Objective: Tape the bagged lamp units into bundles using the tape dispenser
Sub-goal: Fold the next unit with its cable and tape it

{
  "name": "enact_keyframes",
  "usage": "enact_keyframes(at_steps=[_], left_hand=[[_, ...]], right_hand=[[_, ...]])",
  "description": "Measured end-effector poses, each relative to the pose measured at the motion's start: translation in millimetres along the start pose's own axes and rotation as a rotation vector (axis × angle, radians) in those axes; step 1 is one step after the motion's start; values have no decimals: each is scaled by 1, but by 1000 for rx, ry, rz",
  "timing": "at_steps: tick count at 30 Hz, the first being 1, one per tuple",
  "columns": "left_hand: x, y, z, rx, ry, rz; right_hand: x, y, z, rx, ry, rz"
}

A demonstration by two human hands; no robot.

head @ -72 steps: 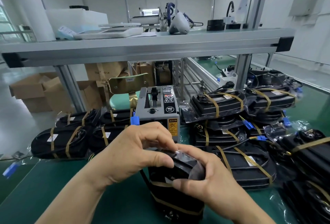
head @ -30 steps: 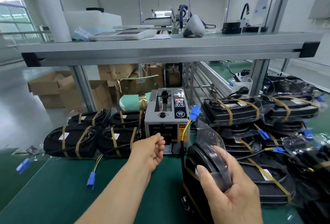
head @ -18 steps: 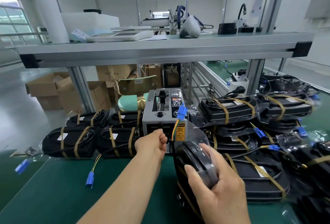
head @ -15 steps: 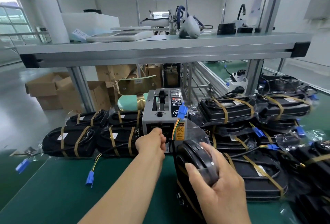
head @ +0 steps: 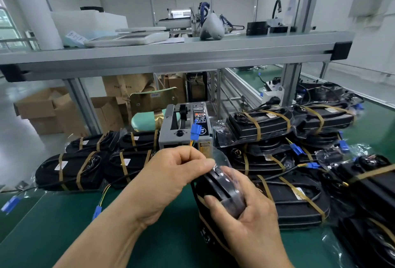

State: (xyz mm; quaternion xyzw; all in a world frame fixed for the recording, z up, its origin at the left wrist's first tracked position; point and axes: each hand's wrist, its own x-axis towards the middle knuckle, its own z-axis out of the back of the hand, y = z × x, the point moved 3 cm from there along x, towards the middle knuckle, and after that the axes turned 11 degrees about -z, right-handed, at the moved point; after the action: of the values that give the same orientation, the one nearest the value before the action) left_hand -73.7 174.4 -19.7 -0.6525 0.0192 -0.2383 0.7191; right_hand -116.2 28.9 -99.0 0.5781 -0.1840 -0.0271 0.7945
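Head cam, looking down at a green bench (head: 53, 225). Far left there's a pile of already taped bundles (head: 70, 171), black lamp units in clear bags with brownish tape bands around them, and a couple of blue connectors on wires trailing off toward the front edge. The left hand (head: 171, 180) comes in from the lower left with thumb and fingertips pinched together right at the top edge of the bagged lamp unit (head: 222, 195) in the middle. It looks like it's nipping the bag plastic or a bit of tape there, but I honestly can't tell which. Just behind that hand sits the grey tape dispenser (head: 183, 126), upright on the bench, with a blue plug (head: 196, 131) on orange and yellow wires sticking up in front of its face. The lamp unit stands on its edge on the bench, tilted a bit, with tape bands already visible low on its side. The right hand (head: 252, 218) is wrapped around it from the right, fingers curled over the top, holding it steady. Off to the right there's a bigger heap of taped units (head: 288, 161), stacked a few high. An aluminium shelf (head: 171, 54) runs across above everything.
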Motion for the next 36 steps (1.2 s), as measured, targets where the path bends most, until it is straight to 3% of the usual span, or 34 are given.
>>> enact_keyframes(at_steps=[18, 25, 36], left_hand=[[8, 5, 1, 134, 72, 70], [8, 4, 1, -5, 91, 99], [7, 2, 1, 164, 101, 57]], right_hand=[[-3, 2, -3, -43, 11, 28], [-3, 6, -3, -39, -26, 54], [-4, 8, -3, -57, -1, 88]])
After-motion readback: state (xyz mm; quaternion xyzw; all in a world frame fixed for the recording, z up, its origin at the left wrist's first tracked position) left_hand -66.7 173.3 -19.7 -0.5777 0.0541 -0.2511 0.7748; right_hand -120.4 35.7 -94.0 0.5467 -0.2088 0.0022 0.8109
